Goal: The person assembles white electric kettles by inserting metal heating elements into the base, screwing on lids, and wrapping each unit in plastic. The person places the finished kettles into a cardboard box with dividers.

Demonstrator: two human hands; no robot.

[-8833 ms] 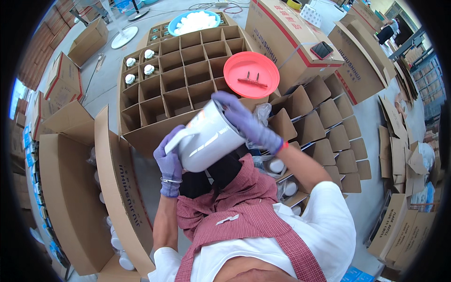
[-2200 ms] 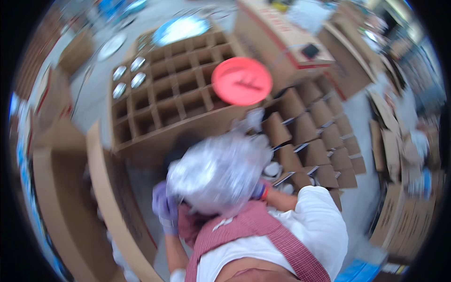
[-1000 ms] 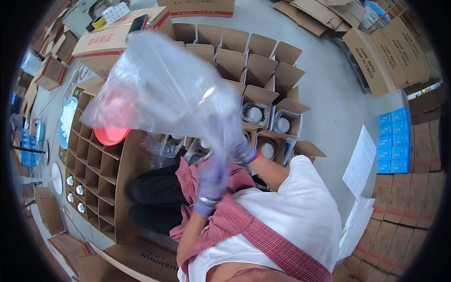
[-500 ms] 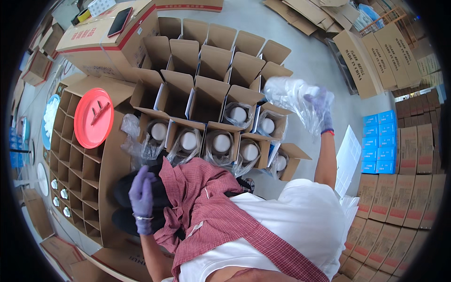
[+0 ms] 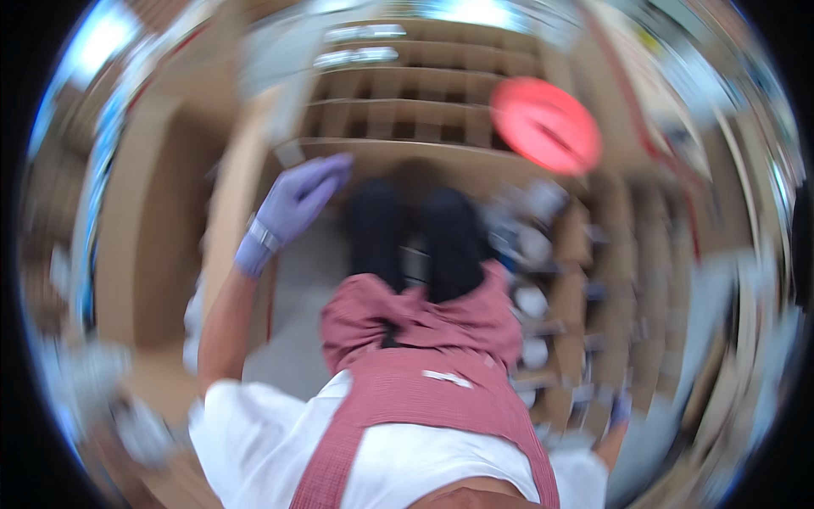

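My left hand, in a purple glove, reaches out beside the near edge of a divided carton. Its fingers are stretched out and nothing shows in them. Low on the right, my right hand, also gloved, is small and smeared by motion. It is next to a group of open upright boxes, and whether it holds anything cannot be made out. Several of these boxes hold white-topped pieces in clear plastic. A red round tray with small dark items rests over the divided carton's right side.
Cardboard flaps and an open carton stand to my left. A large carton with a red stripe is at the far right. My knees are between the divided carton and the boxes. The whole view is blurred.
My view has swung left, bringing the divided carton in front of me and the boxes to my right. My right hand, which held a clear plastic-wrapped piece, is now at the lower right.
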